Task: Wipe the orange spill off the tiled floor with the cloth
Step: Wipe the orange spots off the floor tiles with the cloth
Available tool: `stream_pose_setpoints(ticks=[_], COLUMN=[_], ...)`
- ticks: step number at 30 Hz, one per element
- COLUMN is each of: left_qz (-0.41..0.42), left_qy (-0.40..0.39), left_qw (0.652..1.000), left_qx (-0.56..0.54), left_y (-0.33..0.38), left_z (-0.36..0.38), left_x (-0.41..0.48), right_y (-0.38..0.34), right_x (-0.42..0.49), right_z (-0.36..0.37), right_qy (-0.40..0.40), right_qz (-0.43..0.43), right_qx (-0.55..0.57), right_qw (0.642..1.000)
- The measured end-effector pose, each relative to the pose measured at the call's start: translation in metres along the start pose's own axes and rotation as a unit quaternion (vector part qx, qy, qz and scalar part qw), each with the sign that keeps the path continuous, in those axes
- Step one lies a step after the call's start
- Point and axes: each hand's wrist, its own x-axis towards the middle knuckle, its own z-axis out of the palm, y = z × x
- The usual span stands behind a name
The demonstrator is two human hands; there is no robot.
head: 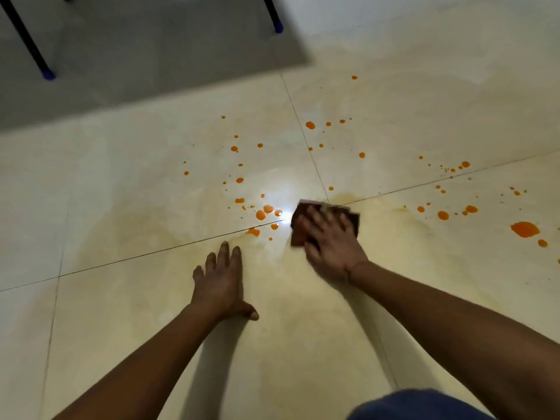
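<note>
Head view. Tiled floor: glossy cream tiles, thin dark grout lines, bright glare spot near centre. Orange spill: round droplets scattered across several tiles, largest blob at far right; pale orange smear around tile junction. Cloth: dark reddish-brown, roughly rectangular, flat on floor at junction, edges blurred, texture unclear. Right hand: fingers spread, pressing flat on cloth. Left hand: empty, palm down on bare tile, fingers extended. Black furniture legs with blue feet at top.
</note>
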Motion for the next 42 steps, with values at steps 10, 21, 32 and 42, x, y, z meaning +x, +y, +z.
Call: stream_pose_setpoints(ticks=[10, 21, 32, 42], left_qz=[-0.076, -0.095, -0.089, -0.089], left_qy=[0.049, -0.006, -0.014, -0.003], left_qw=[0.992, 0.99, 0.986, 0.985], left_qx=[-0.083, -0.106, -0.139, -0.145], left_y=[-0.074, -0.1, -0.101, -0.101], left_z=[-0.006, -0.01, -0.005, -0.005], left_x=[0.018, 0.03, 0.035, 0.033], right_y=[-0.022, -0.062, -0.105, -0.121], right_x=[0.026, 0.054, 0.132, 0.162], right_z=[0.002, 0.01, 0.0, -0.003], right_qy=[0.036, 0.016, 0.018, -0.017], right_qz=[0.021, -0.066, 0.013, 0.002], right_qx=[0.037, 0.032, 0.026, 0.01], right_qw=[0.998, 0.997, 0.999, 1.0])
